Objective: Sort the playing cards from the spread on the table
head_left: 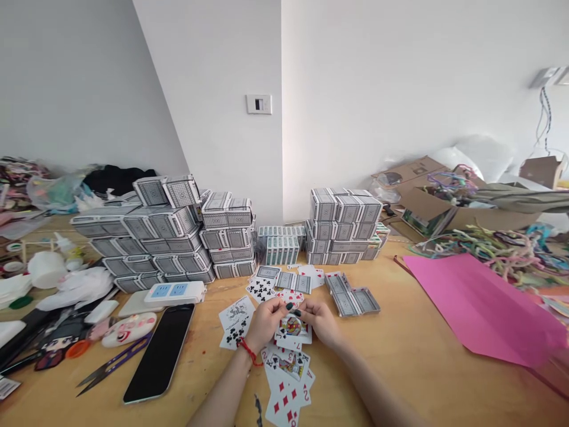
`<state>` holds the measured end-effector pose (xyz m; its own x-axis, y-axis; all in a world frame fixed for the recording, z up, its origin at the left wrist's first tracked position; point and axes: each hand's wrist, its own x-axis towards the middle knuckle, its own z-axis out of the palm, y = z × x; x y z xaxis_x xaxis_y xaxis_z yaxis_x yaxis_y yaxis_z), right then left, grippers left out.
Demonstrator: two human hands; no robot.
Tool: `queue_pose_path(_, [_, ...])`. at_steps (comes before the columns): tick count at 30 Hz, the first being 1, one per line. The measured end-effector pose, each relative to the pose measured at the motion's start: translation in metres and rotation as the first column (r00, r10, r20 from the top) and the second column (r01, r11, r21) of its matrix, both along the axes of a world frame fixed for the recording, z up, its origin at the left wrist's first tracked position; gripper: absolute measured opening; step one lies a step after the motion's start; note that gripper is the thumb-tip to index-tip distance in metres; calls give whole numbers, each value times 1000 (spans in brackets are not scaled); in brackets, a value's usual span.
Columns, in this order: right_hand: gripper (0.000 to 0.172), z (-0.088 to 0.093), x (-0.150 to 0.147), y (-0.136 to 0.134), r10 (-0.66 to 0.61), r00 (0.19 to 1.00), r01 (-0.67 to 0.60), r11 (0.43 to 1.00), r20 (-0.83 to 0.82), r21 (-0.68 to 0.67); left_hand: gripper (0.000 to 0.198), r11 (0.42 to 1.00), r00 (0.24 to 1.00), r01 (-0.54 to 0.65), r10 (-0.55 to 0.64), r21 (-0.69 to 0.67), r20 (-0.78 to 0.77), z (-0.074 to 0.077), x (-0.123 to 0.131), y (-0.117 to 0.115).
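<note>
My left hand (265,323), with a red cord bracelet (250,351) at its wrist, meets my right hand (322,323) above loose playing cards. Both are closed in a pinch, dark-nailed fingertips together; what lies between them is too small to make out. Just under the fingers shows a jack card (293,329). Nearer me, face-up cards overlap, among them a king (288,363) and a diamond card (283,403). A joker (237,311) and club cards (261,289) fan out by my left hand. Face-down card piles (349,295) rest beyond my right hand.
Stacked card bricks (166,237) rise at the back left, with more stacks (344,225) back right. On the left lie a phone (160,353), scissors (113,365) and a power strip (175,292). Pink paper (484,308) and tangled yarn (493,249) cover the right side.
</note>
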<state>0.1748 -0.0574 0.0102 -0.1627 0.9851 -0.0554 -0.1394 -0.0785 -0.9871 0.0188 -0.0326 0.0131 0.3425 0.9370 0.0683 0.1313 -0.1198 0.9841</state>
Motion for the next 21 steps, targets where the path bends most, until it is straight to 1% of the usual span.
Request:
queue_pose_path(2, [31,1,-2,0,-63,998,63,998,-28,-1,26,997,997,5,1,-81,83,5,0,0])
queue_pose_path(4, [31,2,-2,-1,-142,987,143,990,-70,10,21,987,982,56,-28,-149,187,10,-1,0])
queue_pose_path(6, [32,3,-2,-1,-195,974,197,980,-117,8,25,980,963,99,-51,-171,264,13,-2,-1])
queue_pose_path(8, [35,3,-1,-1,-203,967,203,979,-154,-14,30,978,956,99,-42,-184,291,13,-3,-1])
queue_pose_path(11, [38,3,0,-1,-187,969,186,982,-161,-20,25,980,965,40,13,-196,263,8,-2,-1])
queue_pose_path(14, [36,2,0,-1,-175,976,176,984,-132,-2,23,983,974,-11,51,-182,219,4,-2,1])
queue_pose_path(18, [33,2,3,0,-179,980,181,983,-90,8,21,989,984,-46,69,-140,165,1,-2,2])
queue_pose_path(21, [30,3,5,-1,-170,979,169,985,-114,-22,20,993,989,-54,68,-106,133,0,-2,2])
